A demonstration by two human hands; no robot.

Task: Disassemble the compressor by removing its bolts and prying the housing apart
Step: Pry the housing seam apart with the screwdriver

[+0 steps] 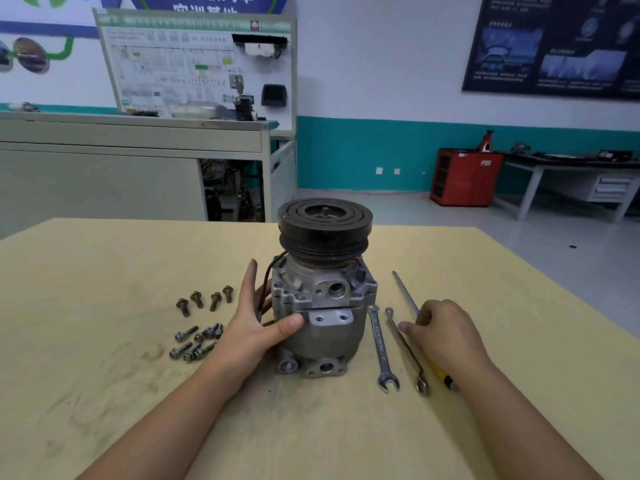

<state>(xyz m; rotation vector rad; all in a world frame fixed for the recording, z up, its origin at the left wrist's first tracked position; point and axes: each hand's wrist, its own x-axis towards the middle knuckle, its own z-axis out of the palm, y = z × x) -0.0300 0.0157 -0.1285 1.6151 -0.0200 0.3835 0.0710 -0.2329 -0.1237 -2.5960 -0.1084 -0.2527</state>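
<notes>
**Trainee:** What sits at centre?

**Operator:** The compressor [322, 327], standing on end in the middle of the table [104, 289], pulley [325, 223] uppermost. A seam [325, 308] crosses the housing at mid-height. That is the joint I mean to open.

**Trainee:** And your hands?

**Operator:** My left hand [256, 327] holds the compressor from its left side. The thumb lies across the near face just below the seam, and the fingers reach round the left flank beside the black lead. My right hand [443, 334] lies over the screwdriver [405, 292], to the right of the housing. The palm hides most of the handle, so I cannot tell whether my fingers have closed round it.

**Trainee:** What lies further out?

**Operator:** Two spanners [381, 344] lie side by side between the compressor and the screwdriver. To the left are four bolts in a row [204, 301], and nearer me a loose heap of bolts [195, 341].

**Trainee:** How is the step done well?

**Operator:** With so many bolts out, I judge that prying comes next. I would seat the blade tip shallowly in the seam and twist rather than lever. I would move round the joint in small bites so the halves part evenly and the faces stay unmarked. The left hand should clamp the body low, since the heavy pulley makes it prone to tip. The thumb belongs clear of the blade's line in case the blade slips.
</notes>
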